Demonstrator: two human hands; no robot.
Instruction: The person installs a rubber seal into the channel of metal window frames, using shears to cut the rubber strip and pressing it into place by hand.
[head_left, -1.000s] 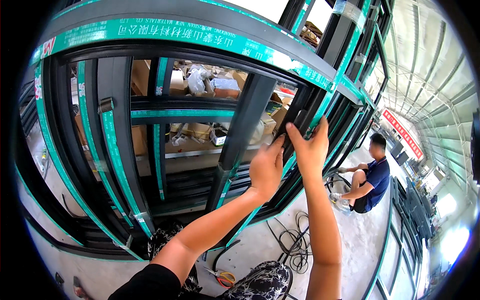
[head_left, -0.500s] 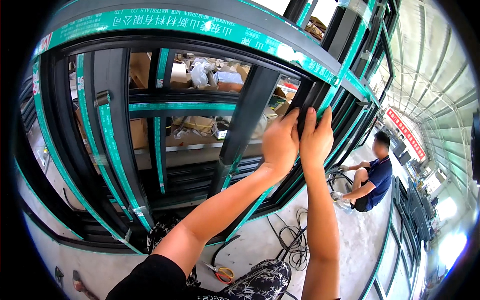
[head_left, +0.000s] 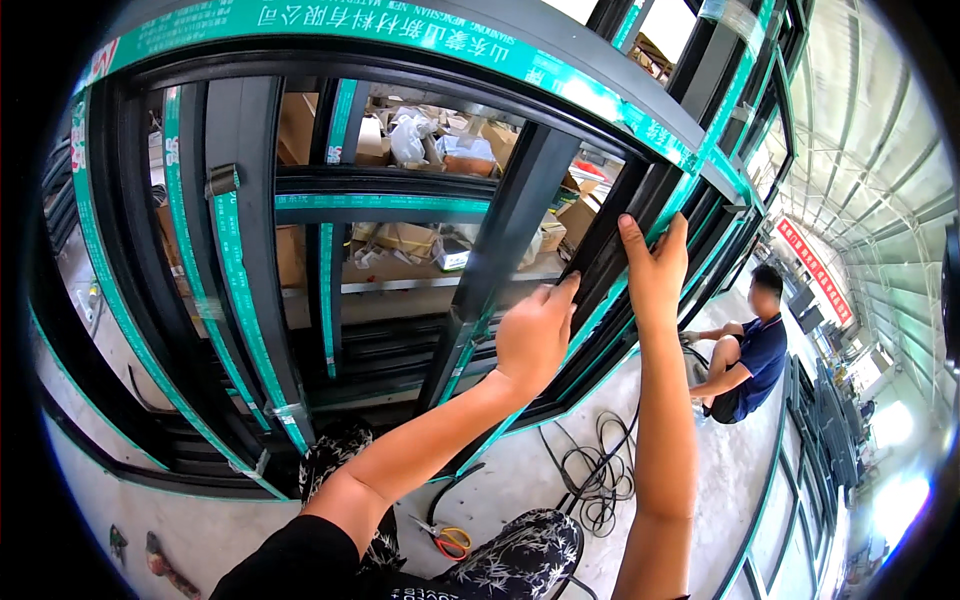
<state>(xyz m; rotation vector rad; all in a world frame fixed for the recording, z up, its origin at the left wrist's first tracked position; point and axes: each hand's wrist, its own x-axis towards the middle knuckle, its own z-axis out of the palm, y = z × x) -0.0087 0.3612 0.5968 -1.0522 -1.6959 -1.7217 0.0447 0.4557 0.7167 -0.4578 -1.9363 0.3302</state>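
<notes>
A dark window frame (head_left: 430,88) with green protective tape stands upright before me. My right hand (head_left: 657,275) grips its right-hand upright, the thumb on the inner dark face and the fingers round the taped outer edge. Lower on the same upright is my left hand (head_left: 535,335), its fingers curled and the thumb side against the inner edge. Whatever its fingers hold, if anything, is hidden. A black flexible strip (head_left: 445,503) rises from the floor near the frame's bottom edge. Scissors (head_left: 452,543) with red and yellow handles lie on the floor by my knee.
Coiled black strips (head_left: 603,480) lie on the floor to the right. Beyond them a person (head_left: 750,350) in a dark shirt squats. More dark frames (head_left: 800,470) lie along the right. Behind the frame a shelf (head_left: 400,275) holds boxes and plastic bags.
My left hand has slid down the upright, away from my right hand. My right hand stays near the upper part, its thumb still on the inner face. The view has shifted slightly.
</notes>
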